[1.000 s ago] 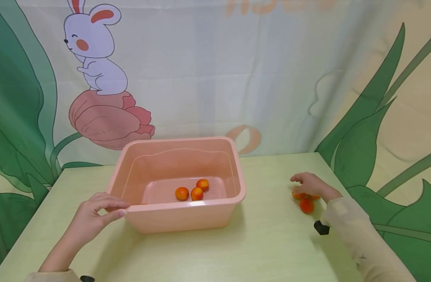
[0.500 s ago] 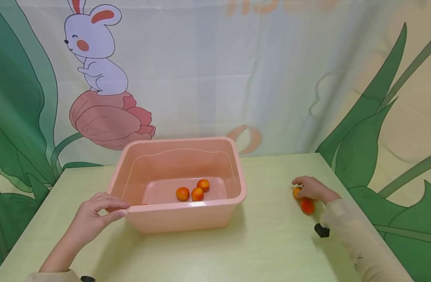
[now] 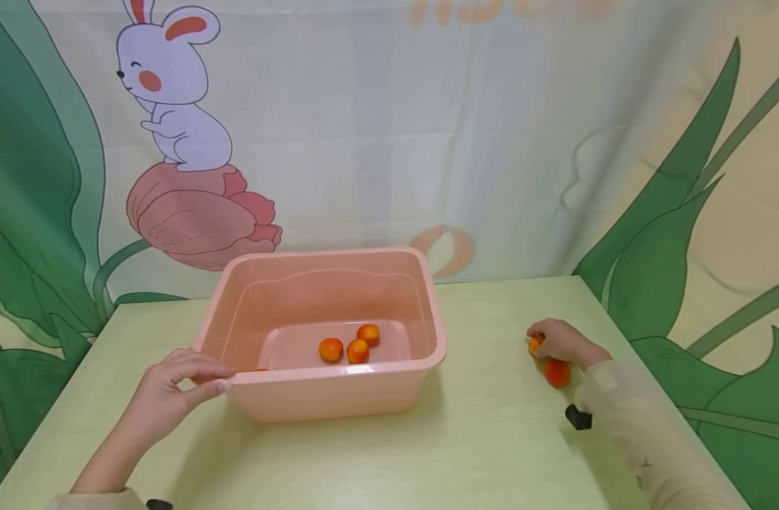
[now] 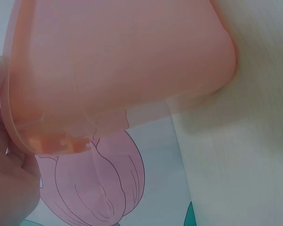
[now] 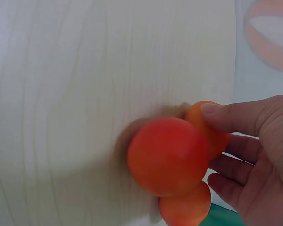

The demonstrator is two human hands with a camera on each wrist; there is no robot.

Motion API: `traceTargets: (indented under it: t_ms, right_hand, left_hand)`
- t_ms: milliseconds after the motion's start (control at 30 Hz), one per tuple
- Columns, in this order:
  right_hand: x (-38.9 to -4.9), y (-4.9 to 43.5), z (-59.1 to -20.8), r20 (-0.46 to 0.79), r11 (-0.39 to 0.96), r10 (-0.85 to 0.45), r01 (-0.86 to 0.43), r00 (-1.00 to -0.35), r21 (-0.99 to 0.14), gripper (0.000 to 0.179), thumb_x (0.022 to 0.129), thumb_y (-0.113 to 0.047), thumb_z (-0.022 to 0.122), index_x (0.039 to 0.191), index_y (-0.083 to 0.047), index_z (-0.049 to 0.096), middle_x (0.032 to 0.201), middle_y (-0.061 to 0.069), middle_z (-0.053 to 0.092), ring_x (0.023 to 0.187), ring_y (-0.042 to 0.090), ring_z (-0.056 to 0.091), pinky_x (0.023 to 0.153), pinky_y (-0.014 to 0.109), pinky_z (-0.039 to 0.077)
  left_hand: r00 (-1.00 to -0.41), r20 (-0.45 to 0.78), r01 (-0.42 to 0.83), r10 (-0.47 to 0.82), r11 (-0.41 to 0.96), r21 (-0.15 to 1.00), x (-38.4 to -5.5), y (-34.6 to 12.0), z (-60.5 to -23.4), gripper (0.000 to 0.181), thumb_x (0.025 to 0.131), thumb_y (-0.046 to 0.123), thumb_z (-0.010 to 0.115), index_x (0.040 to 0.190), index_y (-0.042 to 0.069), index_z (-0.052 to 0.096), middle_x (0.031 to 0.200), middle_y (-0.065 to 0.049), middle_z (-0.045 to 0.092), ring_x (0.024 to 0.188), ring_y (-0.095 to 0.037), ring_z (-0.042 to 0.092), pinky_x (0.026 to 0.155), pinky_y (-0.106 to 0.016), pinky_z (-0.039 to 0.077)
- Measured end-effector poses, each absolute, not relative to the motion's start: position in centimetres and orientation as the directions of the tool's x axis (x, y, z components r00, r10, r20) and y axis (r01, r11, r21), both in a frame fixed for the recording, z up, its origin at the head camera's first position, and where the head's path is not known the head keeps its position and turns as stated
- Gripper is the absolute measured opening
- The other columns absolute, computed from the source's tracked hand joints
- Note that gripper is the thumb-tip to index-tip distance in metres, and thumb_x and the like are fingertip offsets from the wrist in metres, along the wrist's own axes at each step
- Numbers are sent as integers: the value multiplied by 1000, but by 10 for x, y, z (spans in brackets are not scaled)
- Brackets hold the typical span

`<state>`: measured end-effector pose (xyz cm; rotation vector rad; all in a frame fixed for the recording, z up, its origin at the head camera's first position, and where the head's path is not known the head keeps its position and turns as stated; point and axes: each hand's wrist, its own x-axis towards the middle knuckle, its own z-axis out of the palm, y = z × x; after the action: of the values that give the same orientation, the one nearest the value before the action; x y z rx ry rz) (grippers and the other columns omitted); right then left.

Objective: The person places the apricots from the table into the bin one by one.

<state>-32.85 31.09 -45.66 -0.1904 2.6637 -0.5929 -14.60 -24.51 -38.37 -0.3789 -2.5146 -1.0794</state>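
Fingers and thumb of the left hand (image 3: 173,386) pinch the pink tub (image 3: 326,397) at its near-left corner — to steady it, I'd judge. Inside, I see three orange fruits (image 3: 357,351) close together on its floor, with a sliver of orange (image 3: 261,370) mostly hidden behind the near rim. Well to the right, over the pale table (image 3: 491,432), the right hand (image 3: 563,340) holds an orange-yellow fruit (image 5: 214,134) between thumb and fingers, a narrow grip suited to something small and round; I can't tell whether it's lifted. A redder fruit (image 5: 167,157) and a third fruit (image 5: 186,207) sit beside it — bunched, it seems, for one hand's easy reach.
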Motion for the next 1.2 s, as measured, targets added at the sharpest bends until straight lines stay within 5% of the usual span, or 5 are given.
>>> traceTargets:
  t_ms: [600, 1200]
  right_hand:
    - [-329, 310, -444, -291, 890, -221, -70, -931, -451, 42, 79, -2, 57, 121, 5, 49, 114, 23, 51, 93, 30, 47, 89, 49, 40]
    - [-326, 304, -418, -210, 842, -293, -148, -933, -519, 41, 83, -8, 58, 121, 4, 49, 117, 24, 51, 94, 29, 50, 87, 44, 43]
  left_hand:
    - [-899, 429, 372, 93, 681, 631, -146, -245, -383, 17, 66, 5, 74, 81, 13, 71, 80, 19, 59, 77, 7, 47, 63, -11, 40]
    - [-902, 424, 364, 87, 682, 635, -145, -243, -381, 16, 67, 6, 74, 81, 12, 71, 79, 18, 59, 77, 6, 47, 64, -11, 39]
